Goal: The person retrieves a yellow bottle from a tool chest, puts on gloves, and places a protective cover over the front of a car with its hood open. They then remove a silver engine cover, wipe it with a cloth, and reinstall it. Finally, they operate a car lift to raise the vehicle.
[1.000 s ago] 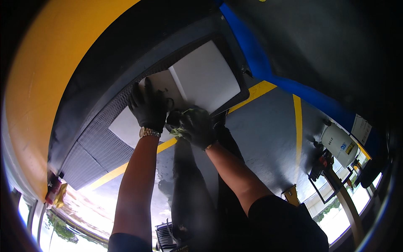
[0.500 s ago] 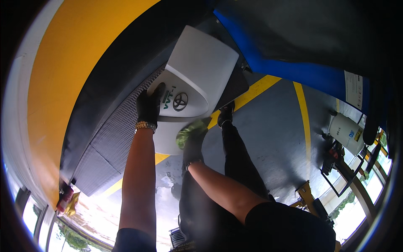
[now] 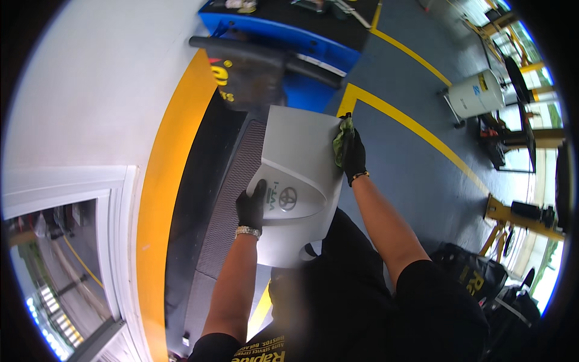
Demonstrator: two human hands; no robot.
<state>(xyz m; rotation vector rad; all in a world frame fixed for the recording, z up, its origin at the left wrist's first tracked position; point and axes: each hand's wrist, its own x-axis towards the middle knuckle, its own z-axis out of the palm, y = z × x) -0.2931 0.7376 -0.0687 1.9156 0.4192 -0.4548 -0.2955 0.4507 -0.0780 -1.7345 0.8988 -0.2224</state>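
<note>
A silver-grey plastic engine cover point(image 3: 301, 136) is held in front of me, with a raised centre panel that carries a round emblem. My left hand point(image 3: 251, 205), in a black glove, grips its left edge with the thumb on top; the fingers underneath are hidden. At the cover's far right edge, my right hand point(image 3: 356, 158), also in a black glove, is closed on a green cloth point(image 3: 341, 143). The cloth touches that edge.
Beyond the cover stands a blue workbench point(image 3: 271, 30) with tools on its black top. A dark ribbed mat point(image 3: 223, 223) runs along the left, beside a white wall point(image 3: 108, 78) banded yellow and black. To the right are a white tank point(image 3: 476, 95) and a yellow stand point(image 3: 500, 211).
My right hand has gone with the green cloth from the cover's near side to its far right edge. My left hand keeps its hold. The view has shifted, showing more wall and workbench.
</note>
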